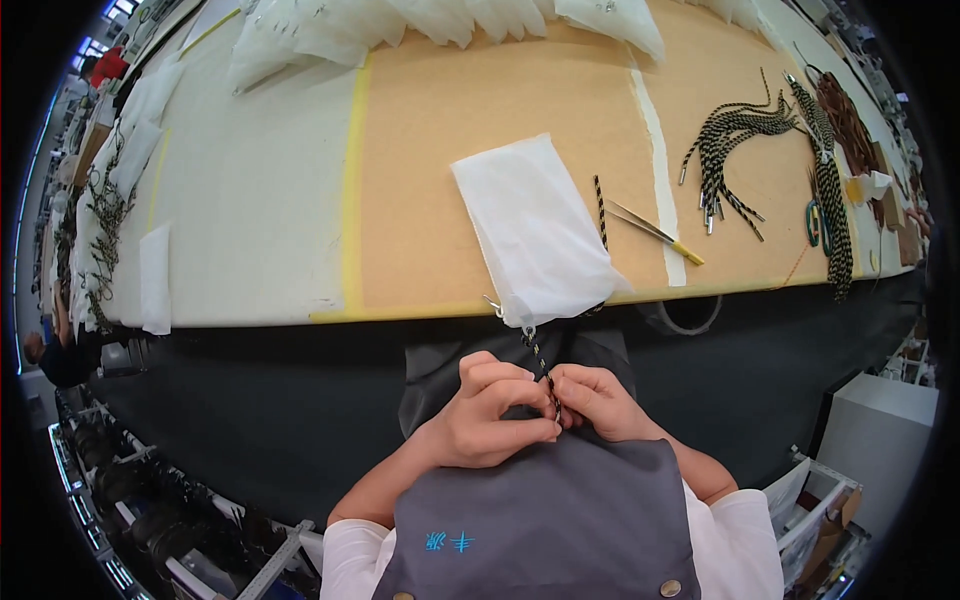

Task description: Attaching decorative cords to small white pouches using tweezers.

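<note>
My left hand and my right hand meet in front of my apron, both pinching a black-and-beige braided cord. The cord runs up from my fingers to the table edge, to the lower end of a white soft pouch. A small silver metal clasp shows at the pouch's lower left corner. What lies inside the pouch is hidden. Just right of it are a short piece of the same cord and pointed tweezers with a yellow end. My fingertips partly cover the cord's lower end.
Several braided cords with metal tips lie on the right, beside a long cord bundle, brown cords and green-handled scissors. White pouches line the far side. A folded white strip lies at the left edge.
</note>
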Demonstrator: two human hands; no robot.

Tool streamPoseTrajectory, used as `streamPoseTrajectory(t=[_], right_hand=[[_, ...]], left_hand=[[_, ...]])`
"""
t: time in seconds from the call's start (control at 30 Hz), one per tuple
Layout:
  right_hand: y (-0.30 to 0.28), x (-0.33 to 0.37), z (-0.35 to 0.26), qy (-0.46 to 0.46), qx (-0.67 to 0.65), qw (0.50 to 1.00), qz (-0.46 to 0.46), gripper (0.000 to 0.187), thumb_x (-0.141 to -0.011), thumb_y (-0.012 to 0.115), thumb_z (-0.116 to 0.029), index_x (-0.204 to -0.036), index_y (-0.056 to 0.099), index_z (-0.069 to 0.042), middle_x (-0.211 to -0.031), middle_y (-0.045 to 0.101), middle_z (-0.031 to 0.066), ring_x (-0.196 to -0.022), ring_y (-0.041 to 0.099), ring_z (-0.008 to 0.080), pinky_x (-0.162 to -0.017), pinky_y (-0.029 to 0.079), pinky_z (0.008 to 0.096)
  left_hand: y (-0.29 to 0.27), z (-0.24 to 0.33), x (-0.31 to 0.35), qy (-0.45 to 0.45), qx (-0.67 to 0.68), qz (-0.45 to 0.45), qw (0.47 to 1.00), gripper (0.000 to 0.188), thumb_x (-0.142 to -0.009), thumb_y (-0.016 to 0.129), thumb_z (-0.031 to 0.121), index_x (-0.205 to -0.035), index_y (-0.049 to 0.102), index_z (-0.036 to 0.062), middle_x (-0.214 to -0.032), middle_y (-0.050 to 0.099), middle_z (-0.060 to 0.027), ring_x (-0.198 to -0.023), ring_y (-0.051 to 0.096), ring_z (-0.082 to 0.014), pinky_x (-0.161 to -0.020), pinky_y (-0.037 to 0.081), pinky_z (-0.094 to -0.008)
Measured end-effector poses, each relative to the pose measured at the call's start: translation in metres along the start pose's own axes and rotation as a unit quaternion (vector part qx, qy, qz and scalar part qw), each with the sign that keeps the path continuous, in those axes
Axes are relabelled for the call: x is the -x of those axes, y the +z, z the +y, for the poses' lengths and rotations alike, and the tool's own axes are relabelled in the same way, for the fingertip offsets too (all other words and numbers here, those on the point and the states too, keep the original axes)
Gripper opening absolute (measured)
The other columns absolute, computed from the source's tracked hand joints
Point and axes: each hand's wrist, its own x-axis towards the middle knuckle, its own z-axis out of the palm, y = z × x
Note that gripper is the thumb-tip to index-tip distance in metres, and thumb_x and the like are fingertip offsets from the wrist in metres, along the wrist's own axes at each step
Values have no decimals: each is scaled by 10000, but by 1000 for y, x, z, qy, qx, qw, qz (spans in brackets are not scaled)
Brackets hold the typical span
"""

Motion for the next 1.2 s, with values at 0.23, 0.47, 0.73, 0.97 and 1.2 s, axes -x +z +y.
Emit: streamPoseTrajectory(t=[0.23, 0.47, 0.73, 0.97, 1.2], right_hand=[[-2, 0, -8, -292, 489, 821, -37, 124, -931, 731, -168, -984, 760, -59, -869, 743, 29, -725, 656, 166, -661, 529, 303], [7, -1, -10, -196, 696, 691, -18, 285, -937, 700, -341, -826, 700, -79, -736, 690, 67, -726, 683, 258, -622, 534, 386], [6, -24, -75, -336, 657, 660, 137, 171, -765, 787, -85, -907, 693, -104, -896, 664, 54, -856, 642, 274, -700, 523, 376], [-1, -81, -79, -367, 675, 624, 140, 227, -755, 785, -67, -962, 699, -96, -1011, 639, 37, -964, 597, 257, -807, 499, 374], [8, -104, -73, -482, 560, 603, 300, 127, -849, 757, -111, -951, 698, -64, -951, 680, 77, -901, 655, 251, -754, 520, 364]], left_hand=[[35, -25, 58, -316, 284, 179, 887, 454, -968, 632, 183, -1351, 540, -44, -1412, 505, -205, -1337, 467, -259, -1166, 311, -405], [52, -30, 49, -387, 474, 65, 788, 354, -1030, 616, 208, -1298, 593, -21, -1183, 669, -106, -1136, 579, -178, -1015, 432, -342], [55, -21, 41, -406, 539, 111, 730, 243, -1099, 491, 200, -1202, 572, -4, -1105, 691, -123, -1012, 647, -195, -937, 495, -320], [51, -31, 37, -433, 632, 134, 629, 537, -1139, 245, 365, -1363, 514, -43, -1054, 667, -151, -1020, 641, -252, -981, 478, -388], [44, -32, 31, -468, 476, 158, 728, 388, -1119, 399, 259, -1191, 659, -20, -849, 592, -62, -842, 574, -197, -840, 473, -331]])
